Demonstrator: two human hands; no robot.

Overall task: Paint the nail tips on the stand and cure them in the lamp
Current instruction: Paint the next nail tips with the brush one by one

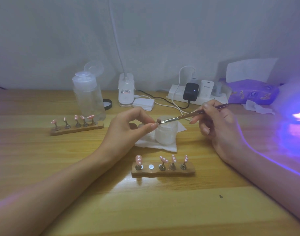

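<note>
Fingers of the left hand (128, 128) are curled, and 1 nail tip (158, 120) on its small peg is pinched between thumb and forefinger, just above the middle of the view. A thin brush (188, 116) is gripped by the right hand (219, 125) between the thumb and the first 2 fingers, while the remaining fingers are loosely bent beneath it. The bristle end is laid against the held tip, and the handle is angled up toward 2 o'clock.

At 6 o'clock from the held tip, the near stand (163, 172) is set on the wooden table (145, 210). It carries 4 pink tips with white dots, and 1 bare metal disc is seen second from its 9 o'clock end. A far stand (77, 129), filled with 5 similar tips, is placed at 9 o'clock of the left hand.

The lamp (297, 114) is seen at the 3 o'clock edge, lit violet. Just behind the held tip, a white jar (166, 135) is stood on a tissue (156, 144). A clear bottle (88, 97) is placed at 11 o'clock and a power strip (205, 97) at 1 o'clock.
</note>
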